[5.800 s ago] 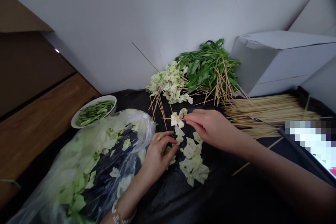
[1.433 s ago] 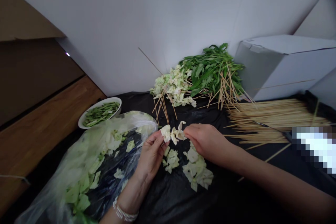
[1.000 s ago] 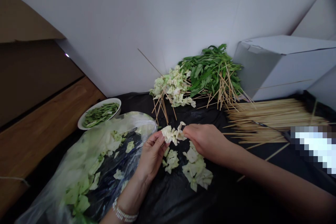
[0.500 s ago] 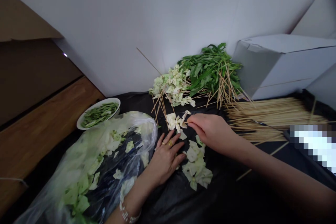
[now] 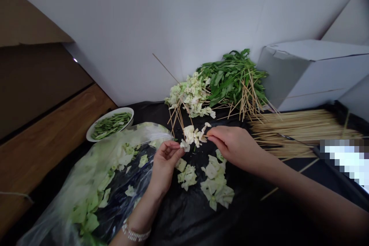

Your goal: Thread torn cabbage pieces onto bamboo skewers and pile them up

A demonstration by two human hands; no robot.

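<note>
My right hand (image 5: 230,142) is closed on a thin wooden skewer (image 5: 205,135), most of which its fingers hide. Pale cabbage pieces (image 5: 193,134) are threaded on the skewer's far end. Between thumb and fingertips, my left hand (image 5: 165,161) pinches a small cabbage leaf (image 5: 185,145), just left of and below the threaded pieces. Whether that leaf touches the skewer's tip I cannot tell. Loose cabbage lies on the black plastic sheet (image 5: 184,215) below both hands, in a smaller heap (image 5: 187,177) and a larger heap (image 5: 216,184).
At left are a clear plastic bag (image 5: 86,184) of cabbage and a white bowl (image 5: 90,132) of cut green beans. Skewered cabbage (image 5: 190,92) and skewered leafy greens (image 5: 227,77) lie by the wall. Bare skewers (image 5: 302,123) and a white box (image 5: 323,73) are at right.
My left hand has risen from the cabbage on the sheet, its spread fingers now pinching a small leaf beside the skewer. My right hand has barely moved.
</note>
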